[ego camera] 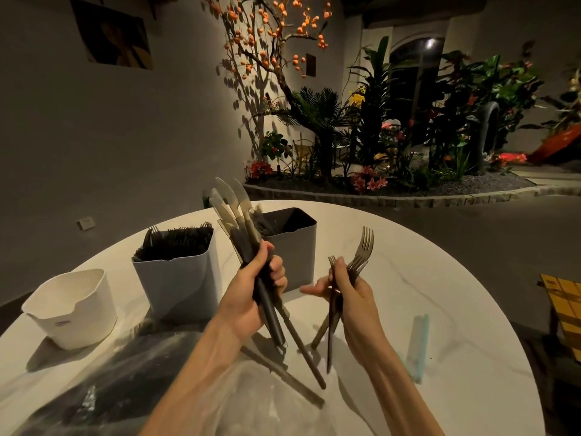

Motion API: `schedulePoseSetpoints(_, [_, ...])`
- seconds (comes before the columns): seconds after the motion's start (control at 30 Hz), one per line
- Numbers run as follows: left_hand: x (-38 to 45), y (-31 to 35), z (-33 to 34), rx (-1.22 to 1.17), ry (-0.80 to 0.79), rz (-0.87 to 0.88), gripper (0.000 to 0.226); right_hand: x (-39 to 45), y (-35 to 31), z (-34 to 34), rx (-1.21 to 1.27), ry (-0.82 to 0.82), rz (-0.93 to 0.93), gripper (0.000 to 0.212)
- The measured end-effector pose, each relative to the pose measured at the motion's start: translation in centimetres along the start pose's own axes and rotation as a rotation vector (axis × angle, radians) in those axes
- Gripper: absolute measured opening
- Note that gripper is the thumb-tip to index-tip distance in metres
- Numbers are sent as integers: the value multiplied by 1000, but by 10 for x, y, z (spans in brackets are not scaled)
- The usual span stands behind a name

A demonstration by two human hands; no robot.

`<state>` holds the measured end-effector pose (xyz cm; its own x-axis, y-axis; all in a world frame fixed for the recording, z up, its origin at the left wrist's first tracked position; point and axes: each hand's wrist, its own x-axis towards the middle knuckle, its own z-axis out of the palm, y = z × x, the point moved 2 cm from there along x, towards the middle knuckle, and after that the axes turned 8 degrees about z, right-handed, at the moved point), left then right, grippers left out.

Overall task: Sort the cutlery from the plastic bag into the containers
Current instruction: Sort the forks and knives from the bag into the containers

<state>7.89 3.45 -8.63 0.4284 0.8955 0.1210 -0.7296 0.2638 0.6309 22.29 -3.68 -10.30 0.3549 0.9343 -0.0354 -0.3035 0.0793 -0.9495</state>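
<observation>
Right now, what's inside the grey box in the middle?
The middle grey container is packed with dark forks, tines up. Its walls hide their handles and anything beneath.

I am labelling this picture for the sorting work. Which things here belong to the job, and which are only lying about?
Job:
- knives in left hand
- forks in right hand
- grey containers
- white container
- plastic bag

Lying about:
- pale blue strip on table
- plants
- wall picture
</observation>
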Motion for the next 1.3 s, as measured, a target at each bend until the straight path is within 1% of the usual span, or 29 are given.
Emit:
schedulePoseSetpoints(0.07, [0, 2, -1, 9, 13, 10, 21, -2, 2, 2, 0, -12, -4, 40])
schedulePoseSetpoints(0.13, [-1, 6, -1, -11, 12, 23, 19, -4, 5, 5, -36, -28, 31, 42])
schedulePoseSetpoints(0.17, [-2, 8, 0, -28, 7, 30, 18, -6, 5, 7, -101, -43, 40, 43])
schedulePoseSetpoints(0.23, [-3, 11, 1, -61, -6, 44, 21, -8, 7, 10, -312, -108, 39, 46])
schedulePoseSetpoints(0.3, [-4, 14, 1, -65, 7, 62, 26, -11, 9, 14, -516, -201, 41, 40])
schedulePoseSetpoints(0.37, [-5, 18, 0, -34, 55, 78, 28, -12, 12, 14, -637, -208, 70, 31])
schedulePoseSetpoints(0.43, [-5, 23, -2, -35, 81, 87, 24, -11, 12, 12, -679, -167, 94, 29])
schedulePoseSetpoints(0.53, [-4, 32, -6, -52, 61, 114, 13, -8, 9, 5, -542, -82, 94, 29])
schedulePoseSetpoints(0.6, [-2, 33, -12, 23, 42, 101, 14, -5, 6, 0, -418, -28, 105, 37])
schedulePoseSetpoints(0.67, [-1, 29, -17, 139, -23, 36, 15, -4, 5, -3, -306, -2, 111, 45])
schedulePoseSetpoints(0.73, [-1, 21, -18, 244, -111, -51, 17, -4, 5, -3, -220, -1, 104, 46])
schedulePoseSetpoints(0.83, [-3, 7, -17, 416, -187, -179, 21, -4, 3, -2, -187, 3, 72, 35])
schedulePoseSetpoints(0.9, [-6, -3, -14, 492, -219, -239, 28, -4, 2, -3, -163, 22, 41, 35])
schedulePoseSetpoints(0.97, [-7, -11, -12, 553, -250, -256, 33, -4, 1, -4, -134, 47, 14, 37])
schedulePoseSetpoints(1.17, [-12, -20, -8, 766, -304, -231, 31, -3, 1, -7, -101, 152, -12, 20])
schedulePoseSetpoints(1.23, [-11, -20, -9, 809, -328, -264, 30, -1, 1, -7, -102, 169, -10, 18])
schedulePoseSetpoints(1.3, [-10, -20, -12, 803, -351, -312, 33, -1, 2, -7, -92, 160, -10, 19])
